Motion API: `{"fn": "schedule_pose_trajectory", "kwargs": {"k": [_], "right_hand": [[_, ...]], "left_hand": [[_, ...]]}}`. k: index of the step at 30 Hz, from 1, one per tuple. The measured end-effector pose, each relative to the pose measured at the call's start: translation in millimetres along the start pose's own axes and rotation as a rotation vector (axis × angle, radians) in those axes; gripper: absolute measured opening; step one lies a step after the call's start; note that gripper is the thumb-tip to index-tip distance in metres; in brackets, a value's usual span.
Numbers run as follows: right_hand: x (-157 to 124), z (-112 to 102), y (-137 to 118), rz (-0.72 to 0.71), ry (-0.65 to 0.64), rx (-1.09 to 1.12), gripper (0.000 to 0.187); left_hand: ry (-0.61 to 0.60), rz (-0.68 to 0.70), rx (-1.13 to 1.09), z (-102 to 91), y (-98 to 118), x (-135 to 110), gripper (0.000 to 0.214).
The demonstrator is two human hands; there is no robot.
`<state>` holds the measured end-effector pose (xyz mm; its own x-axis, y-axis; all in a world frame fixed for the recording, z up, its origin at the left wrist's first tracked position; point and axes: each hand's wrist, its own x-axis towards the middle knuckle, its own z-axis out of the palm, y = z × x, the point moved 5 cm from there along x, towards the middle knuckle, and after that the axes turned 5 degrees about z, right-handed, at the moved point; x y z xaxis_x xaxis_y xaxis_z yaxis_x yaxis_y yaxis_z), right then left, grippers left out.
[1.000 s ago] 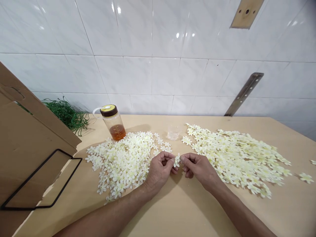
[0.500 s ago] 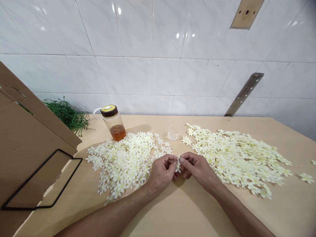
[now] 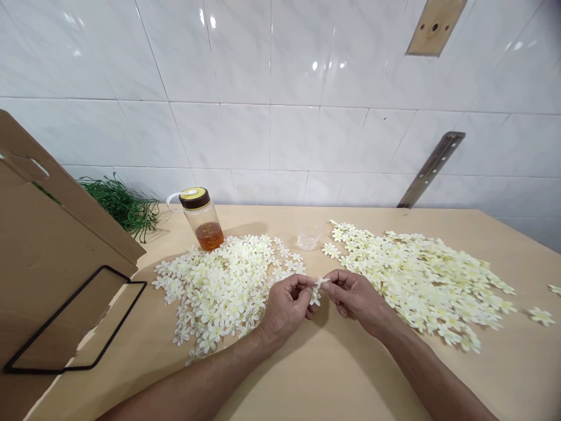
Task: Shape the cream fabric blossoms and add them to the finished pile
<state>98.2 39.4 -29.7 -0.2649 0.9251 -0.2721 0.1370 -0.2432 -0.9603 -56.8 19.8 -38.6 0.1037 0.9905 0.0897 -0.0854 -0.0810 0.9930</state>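
Observation:
Between my two hands is a small white artificial flower point(image 3: 315, 297), held above the table in the middle. My left hand point(image 3: 287, 305) pinches it from the left, thumb against fingers. From the right, the closed thumb and fingertips of my right hand point(image 3: 354, 296) grip a petal at its upper edge. A pile of small white flowers point(image 3: 223, 286) lies just beyond and left of my left hand. To the right of my right hand spreads a heap of larger, yellowish-white flowers point(image 3: 421, 275). My fingers hide part of the held flower.
A clear plastic cup point(image 3: 308, 237) stands behind my hands. Left of it is a bottle point(image 3: 204, 219) with amber liquid. Green artificial stems point(image 3: 120, 202), a cardboard box point(image 3: 56, 251) and a black wire frame point(image 3: 103, 316) are at the left. A metal bracket point(image 3: 432, 169) is on the tiled wall.
My right hand has shifted slightly, its fingertips now at the flower's upper edge. The flower's petals look turned more sideways. My left hand stays almost in place.

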Motion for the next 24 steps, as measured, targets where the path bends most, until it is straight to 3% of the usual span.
{"fn": "schedule_pose_trajectory", "kwargs": {"k": [4, 11, 24], "right_hand": [[2, -5, 3, 0.026, 0.028, -0.002, 0.035], [-1, -1, -2, 0.017, -0.027, -0.022, 0.043], [-3, -2, -8, -0.091, 0.059, -0.081, 0.041]], "left_hand": [[0.076, 0.013, -0.03, -3.7, -7, 2, 0.019], [0.078, 0.014, -0.033, -3.4, -7, 2, 0.019], [0.069, 0.007, -0.044, -2.5, -10, 2, 0.022]]}}
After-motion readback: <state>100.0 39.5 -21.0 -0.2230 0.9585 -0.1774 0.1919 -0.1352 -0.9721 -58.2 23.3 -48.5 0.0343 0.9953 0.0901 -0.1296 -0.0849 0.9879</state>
